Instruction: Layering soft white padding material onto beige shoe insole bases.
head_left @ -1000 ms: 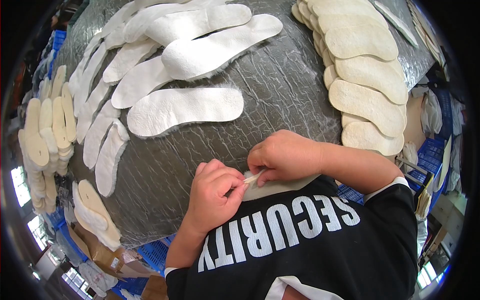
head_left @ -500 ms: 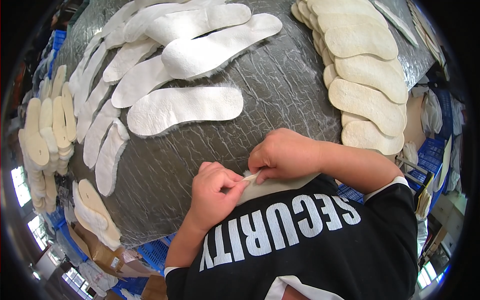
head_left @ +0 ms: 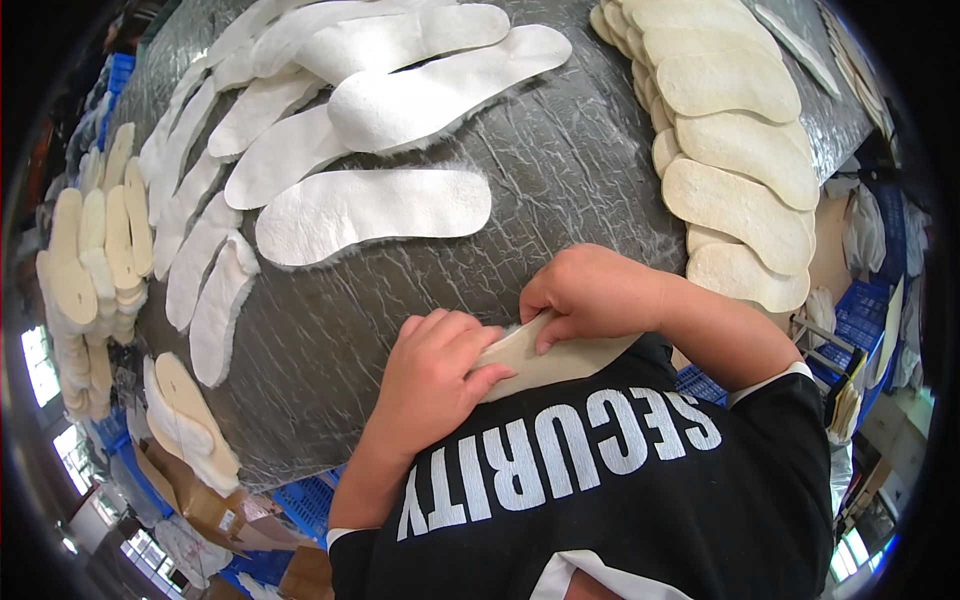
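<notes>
A cream insole [head_left: 560, 362] lies at the table's near edge, against my black shirt. My left hand [head_left: 445, 362] grips its left part, thumb on top and fingers along the far edge. My right hand [head_left: 592, 298] pinches the far edge of the same insole near its middle, thumb on the cream face. A little white fluff shows between the two hands. Beyond them lies a white fleece-edged insole [head_left: 375, 212], with several more white insoles [head_left: 450, 95] overlapping behind it. The insole's underside is hidden.
An overlapping row of cream insoles [head_left: 740, 220] runs along the table's right side. Stacked insoles [head_left: 75, 255] stand at the far left. A pair of insoles [head_left: 185, 410] rests at the left table edge, above a cardboard box [head_left: 200, 500]. A blue crate [head_left: 860, 315] stands right.
My right hand has shifted slightly right and away from me along the insole's edge. My left fingers have spread from a pinch to a wider hold, and more of the cream face shows.
</notes>
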Demonstrator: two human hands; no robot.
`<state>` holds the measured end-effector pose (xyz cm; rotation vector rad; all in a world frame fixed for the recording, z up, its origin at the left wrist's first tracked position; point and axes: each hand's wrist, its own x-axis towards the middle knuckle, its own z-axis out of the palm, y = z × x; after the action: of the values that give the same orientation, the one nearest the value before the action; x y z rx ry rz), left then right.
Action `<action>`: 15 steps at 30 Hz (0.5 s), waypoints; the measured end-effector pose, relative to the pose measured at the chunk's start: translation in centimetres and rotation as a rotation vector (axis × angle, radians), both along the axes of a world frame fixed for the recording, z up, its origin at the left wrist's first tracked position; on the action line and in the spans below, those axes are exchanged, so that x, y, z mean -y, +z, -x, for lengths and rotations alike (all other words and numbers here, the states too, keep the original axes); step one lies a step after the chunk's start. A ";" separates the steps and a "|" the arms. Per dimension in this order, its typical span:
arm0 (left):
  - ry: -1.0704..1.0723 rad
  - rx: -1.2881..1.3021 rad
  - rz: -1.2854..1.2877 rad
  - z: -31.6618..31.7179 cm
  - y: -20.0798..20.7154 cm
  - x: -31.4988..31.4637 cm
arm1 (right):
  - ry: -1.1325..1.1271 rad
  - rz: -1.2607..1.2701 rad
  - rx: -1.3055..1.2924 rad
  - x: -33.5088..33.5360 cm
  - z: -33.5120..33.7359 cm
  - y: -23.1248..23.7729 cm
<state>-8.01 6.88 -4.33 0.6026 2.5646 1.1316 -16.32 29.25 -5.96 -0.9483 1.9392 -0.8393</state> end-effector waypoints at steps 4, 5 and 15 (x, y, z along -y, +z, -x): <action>-0.043 -0.017 0.024 0.3 -0.8 -0.8 | 0.007 -0.003 0.020 0.2 0.1 0.3; -0.052 0.014 0.012 0.3 -1.2 -0.7 | 0.016 -0.003 0.005 0.3 0.1 0.3; 0.467 1.023 -0.651 1.9 -2.4 3.0 | 0.077 0.358 -0.636 -0.6 -0.3 2.6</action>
<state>-9.93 3.91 -6.75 -0.4378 1.4466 1.8076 -15.99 29.88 -3.38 -1.6496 2.2944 -0.9332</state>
